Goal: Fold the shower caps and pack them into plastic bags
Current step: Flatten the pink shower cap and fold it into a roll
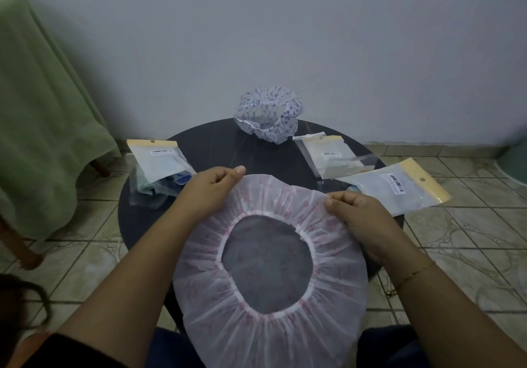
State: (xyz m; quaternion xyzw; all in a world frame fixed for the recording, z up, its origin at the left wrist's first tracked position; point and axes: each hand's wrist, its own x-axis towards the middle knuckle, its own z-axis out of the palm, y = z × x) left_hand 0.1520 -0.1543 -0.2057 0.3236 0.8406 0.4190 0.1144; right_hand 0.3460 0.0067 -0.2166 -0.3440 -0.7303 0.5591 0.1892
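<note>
A pink-printed translucent shower cap (271,296) occupies the lower centre of the frame, spread open with its elastic ring facing up, its far part lying on the round dark table (216,142) and its near part hanging over the table's near edge toward the person's lap. The left hand (212,186), at centre left, pinches the cap's far rim between thumb and curled fingers. The right hand (353,210), at centre right, grips the rim on its side in the same manner, thumb on top. A thin bracelet (410,277) sits on the right wrist.

At the upper centre of the table, near the wall, a second cap with blue floral print (269,116) stands crumpled and loosely upright. On the left edge of the table lies a plastic bag with a barcode label (161,162), blue material visible inside. On the right side lie two more plastic bags: one nearer the floral cap (333,153), one further right overhanging the table edge (399,189).

A green cloth (42,110) drapes over furniture at the upper left. The floor is tiled (470,225).
</note>
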